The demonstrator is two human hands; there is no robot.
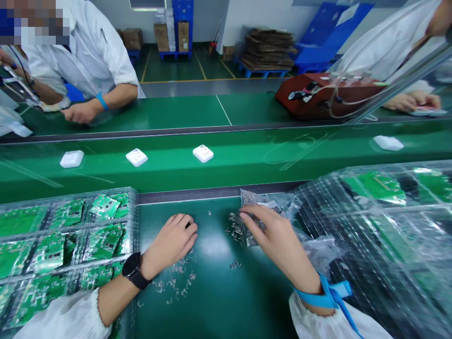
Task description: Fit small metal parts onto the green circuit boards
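Observation:
Palm down over the green work surface, my left hand (173, 242) has its fingers curled in beside scattered small metal pieces (180, 268), and whatever it grips is hidden. My right hand (270, 230) reaches to a heap of small metal parts (236, 228). Its thumb and forefinger come close together at the heap's edge, and anything between them is too small to make out. Partly behind this hand lies a clear plastic bag (250, 197) of similar small parts. A few metal pieces (235, 265) lie apart between the hands.
Clear trays of green circuit boards stand left (132, 221) and right (318, 188). White square devices (203, 153) sit on the green conveyor belt (240, 160) ahead. Across it, one person (113, 52) works at left and another (383, 42) at right near a red-brown machine (314, 101).

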